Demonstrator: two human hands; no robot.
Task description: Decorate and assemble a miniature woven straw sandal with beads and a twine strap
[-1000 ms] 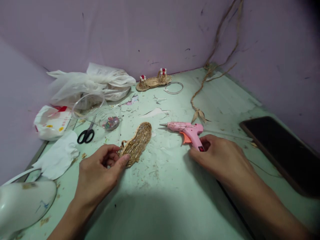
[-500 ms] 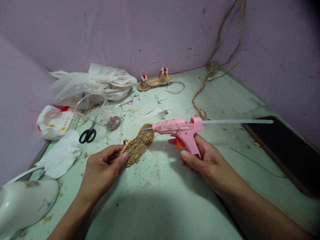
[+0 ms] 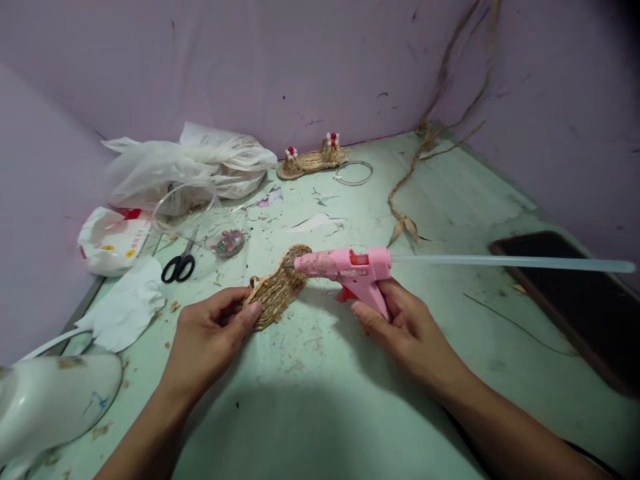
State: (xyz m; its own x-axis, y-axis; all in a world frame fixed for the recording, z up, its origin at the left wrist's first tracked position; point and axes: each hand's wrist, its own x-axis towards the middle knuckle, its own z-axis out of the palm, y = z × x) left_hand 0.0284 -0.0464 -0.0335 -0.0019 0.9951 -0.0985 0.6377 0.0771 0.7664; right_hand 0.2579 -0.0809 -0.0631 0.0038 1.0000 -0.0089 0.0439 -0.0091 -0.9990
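My left hand pinches the near end of a small woven straw sole, shaped like a slipper's and tilted above the table. A little loop stands out at its left edge. My right hand is wrapped around the handle of a pink glue gun, its fingers by the red trigger. The gun's metal nozzle points left and lies over the sole's far part; whether it touches the straw I cannot tell. A long translucent glue stick juts out of the gun's back toward the right.
Against the back wall sits a finished-looking straw slipper with red and white beads, beside a wire ring. At left are black scissors, a clear cup of beads, and plastic bags. A phone-like dark slab lies right.
The glue gun has moved left and slightly down, its nozzle now farther over the sole. More of the glue stick's length shows to the right. My left hand keeps its hold.
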